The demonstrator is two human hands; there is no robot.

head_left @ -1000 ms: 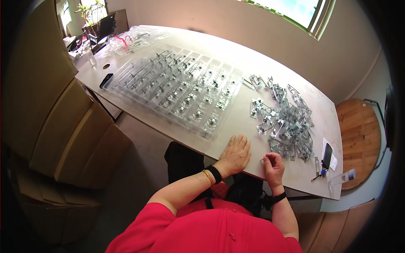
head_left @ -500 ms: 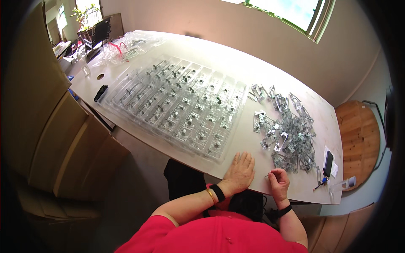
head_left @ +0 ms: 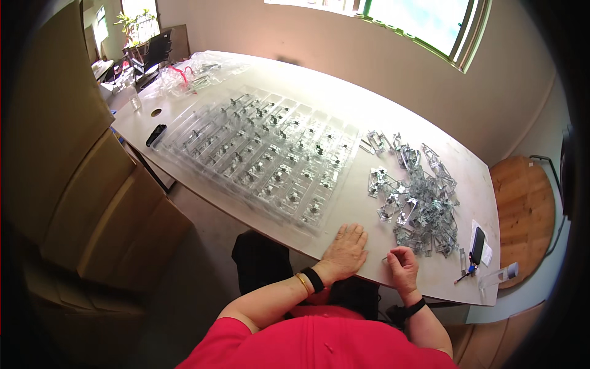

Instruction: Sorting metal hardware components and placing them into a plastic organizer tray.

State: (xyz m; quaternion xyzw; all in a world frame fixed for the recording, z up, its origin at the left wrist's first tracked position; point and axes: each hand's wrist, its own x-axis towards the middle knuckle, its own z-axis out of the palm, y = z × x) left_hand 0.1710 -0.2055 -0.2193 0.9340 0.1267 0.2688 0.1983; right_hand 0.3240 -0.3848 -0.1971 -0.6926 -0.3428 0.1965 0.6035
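Note:
My left hand (head_left: 345, 251) lies flat on the pale table near its front edge, fingers stretched out and nothing held. Just right of it, my right hand (head_left: 404, 269) is closed in a pinch at the table edge. A small thin sliver shows at its fingertips, too small to name. Ahead of my right hand spreads a heap of grey metal bracket-like parts (head_left: 424, 209), tangled together. Left of the heap, a clear plastic tray (head_left: 313, 229) with long compartments holds rows of similar metal parts.
A clear bag (head_left: 212, 67) with metal parts lies at the far left, near a black object (head_left: 157, 134) and a hole in the tabletop (head_left: 156, 112). On the right are a black phone-like object (head_left: 477, 243), a clear cylinder (head_left: 499, 275) and a round wooden board (head_left: 522, 209).
The whole view has tilted slightly, so the table sits a little lower in the picture. Both hands stay in nearly the same place and pose.

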